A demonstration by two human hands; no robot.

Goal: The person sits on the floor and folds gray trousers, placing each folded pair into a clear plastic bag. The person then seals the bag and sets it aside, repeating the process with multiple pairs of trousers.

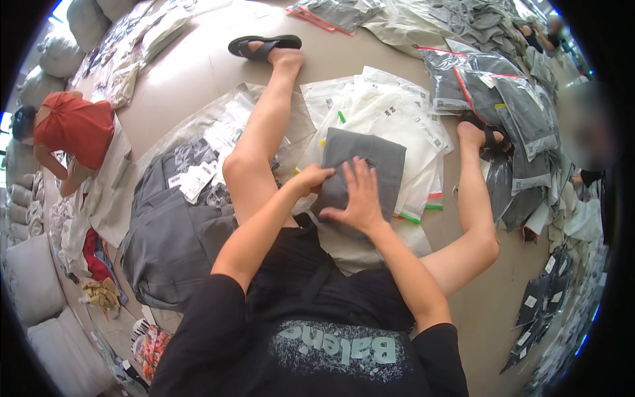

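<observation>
A folded dark grey garment (387,162) lies in front of me between my legs, on top of white zip bags. My right hand (359,202) is spread flat on it with the fingers apart. At its left edge, my left hand (312,180) has its fingers curled in and closed on the cloth. The stack of white zip bags (413,122) fans out beneath and beyond the garment, some with green or red strips. Left of my bent leg rests a heap of unpacked dark grey garments (165,245) with white tags (193,180) on top.
Clear bags of packed grey garments (489,86) pile up by my right foot. Far left, a person in a red top (76,129) bends over cloth. Stuffed sacks (36,284) line the left side. Tagged dark clothes (539,298) lie at the right.
</observation>
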